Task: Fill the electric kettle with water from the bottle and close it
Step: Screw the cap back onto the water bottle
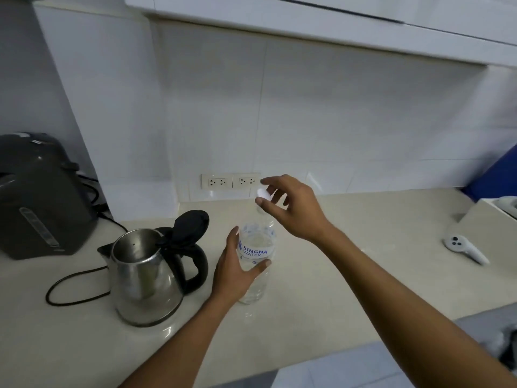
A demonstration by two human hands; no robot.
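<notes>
Kettle (145, 278) stands lower left of centre, lid (190, 224) tipped up. Just right, your left hand (233, 271) wraps the upright bottle (256, 261) mid-frame. Above its neck, your right hand (291, 208) pinches the white cap (263, 194).

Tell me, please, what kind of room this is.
Most likely a small kitchen or pantry corner. A steel electric kettle with its lid open and a dark hot-water dispenser stand on a pale stone counter, below wall sockets in a white tiled wall.
</notes>
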